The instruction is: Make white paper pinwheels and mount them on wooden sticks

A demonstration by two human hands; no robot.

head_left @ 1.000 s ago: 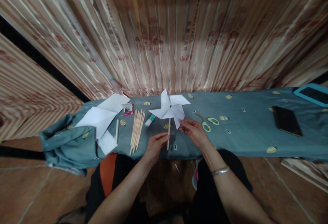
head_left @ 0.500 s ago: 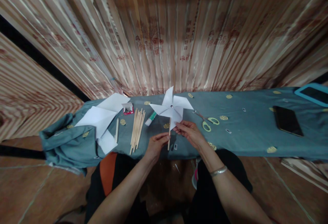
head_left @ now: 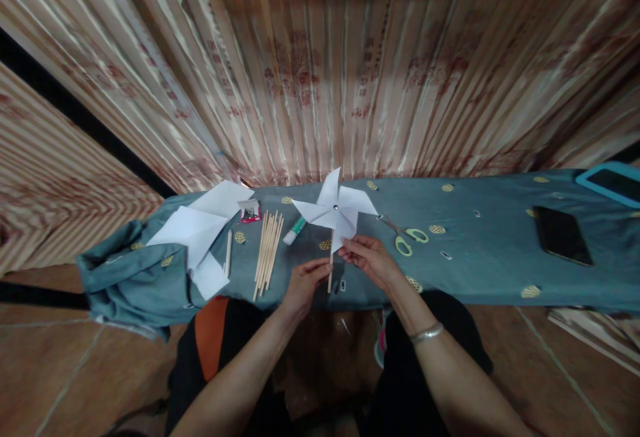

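Observation:
A white paper pinwheel (head_left: 345, 217) with a pin at its centre is mounted on a thin wooden stick (head_left: 330, 281). My left hand (head_left: 304, 283) pinches that stick below the blades. With thumb and fingers, my right hand (head_left: 369, 258) grips the tip of the pinwheel's lowest blade. Just left of the pinwheel lies a glue stick (head_left: 294, 231), partly under a blade. To the right, scissors (head_left: 411, 238) with light green handles rest on the cloth. Left of my hands is a bundle of several wooden sticks (head_left: 269, 253).
White paper sheets (head_left: 193, 230) lie at the left beside a white pen-like stick (head_left: 229, 253). A small red box of pins (head_left: 249, 211) stands behind the sticks. A black phone (head_left: 563, 235) and a blue-framed device (head_left: 613, 182) lie at the right. A striped curtain (head_left: 320, 77) hangs behind the cloth-covered table (head_left: 490, 250).

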